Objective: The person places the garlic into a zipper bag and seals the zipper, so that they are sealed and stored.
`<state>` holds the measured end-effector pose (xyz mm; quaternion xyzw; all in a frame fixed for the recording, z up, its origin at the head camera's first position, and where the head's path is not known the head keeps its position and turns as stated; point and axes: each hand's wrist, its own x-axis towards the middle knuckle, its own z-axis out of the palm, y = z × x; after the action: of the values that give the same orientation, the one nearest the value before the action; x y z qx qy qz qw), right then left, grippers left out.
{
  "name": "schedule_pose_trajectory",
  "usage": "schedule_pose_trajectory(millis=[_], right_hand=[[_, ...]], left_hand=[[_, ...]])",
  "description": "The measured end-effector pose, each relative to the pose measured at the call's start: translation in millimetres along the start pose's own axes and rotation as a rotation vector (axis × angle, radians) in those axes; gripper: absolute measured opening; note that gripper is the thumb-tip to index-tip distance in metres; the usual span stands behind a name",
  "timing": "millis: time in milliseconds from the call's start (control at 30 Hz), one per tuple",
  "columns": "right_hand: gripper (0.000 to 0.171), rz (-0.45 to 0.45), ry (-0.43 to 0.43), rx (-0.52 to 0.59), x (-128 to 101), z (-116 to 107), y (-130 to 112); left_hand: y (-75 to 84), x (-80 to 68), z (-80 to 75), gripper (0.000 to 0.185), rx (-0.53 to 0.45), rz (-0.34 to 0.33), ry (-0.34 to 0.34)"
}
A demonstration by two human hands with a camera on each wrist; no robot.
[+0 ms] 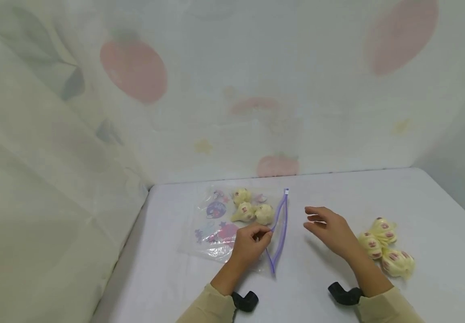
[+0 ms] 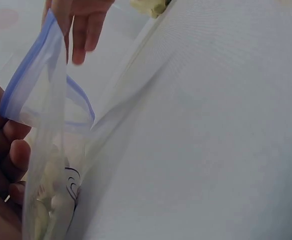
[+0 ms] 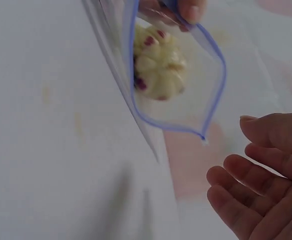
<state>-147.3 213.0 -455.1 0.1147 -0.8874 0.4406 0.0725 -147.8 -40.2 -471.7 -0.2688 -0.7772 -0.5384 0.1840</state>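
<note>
A clear zip bag (image 1: pixel 212 226) with printed cartoon pictures and a purple zip edge (image 1: pixel 284 224) lies on the table. Inside it are three pale yellow, lumpy pieces (image 1: pixel 264 214); one piece (image 3: pixel 160 67) shows dark red spots through the gaping mouth. My left hand (image 1: pixel 250 244) pinches the near lip of the bag, holding the mouth apart. My right hand (image 1: pixel 333 231) hovers to the right of the mouth, its fingers loosely bent and holding nothing. In the right wrist view, that hand (image 3: pixel 266 180) is apart from the bag.
Three similar pale yellow pieces with reddish marks (image 1: pixel 383 242) lie together on the white table (image 1: pixel 309 287), right of my right forearm. A fruit-printed cloth (image 1: pixel 200 112) hangs behind the table, and more cloth (image 1: pixel 46 202) hangs on the left.
</note>
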Motion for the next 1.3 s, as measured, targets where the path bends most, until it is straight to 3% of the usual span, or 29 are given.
schedule_pose_trajectory(millis=[133,233,400,500,700,1100,1300], right_hand=[[0.042,-0.046,0.056,-0.146,-17.5,-27.2,5.1],[0.046,0.004,0.06,-0.21,-30.8,-50.1,8.4],[0.059,0.145,-0.02,-0.24,-45.5,-77.5,17.4],[0.064,0.153,-0.068,-0.247,-49.6,-84.5,25.6],[0.06,0.063,-0.15,-0.278,-54.1,-80.7,39.7],[0.046,-0.052,-0.129,-0.367,-39.7,-52.1,27.6],[0.05,0.034,-0.109,-0.298,-21.2,-31.5,22.6]], left_hand=[[0.2,0.7,-0.2,0.007,0.002,-0.005,-0.004],[1.0,1.6,-1.2,0.007,0.001,-0.007,-0.009],[1.9,2.9,-3.3,0.007,0.0,-0.016,-0.013],[3.6,3.2,-4.2,0.006,0.0,-0.031,-0.019],[7.1,2.8,-4.1,0.005,0.0,-0.059,-0.022],[6.7,0.4,-2.7,0.005,-0.003,-0.056,-0.029],[5.5,0.3,-1.7,0.005,-0.008,-0.066,-0.029]])
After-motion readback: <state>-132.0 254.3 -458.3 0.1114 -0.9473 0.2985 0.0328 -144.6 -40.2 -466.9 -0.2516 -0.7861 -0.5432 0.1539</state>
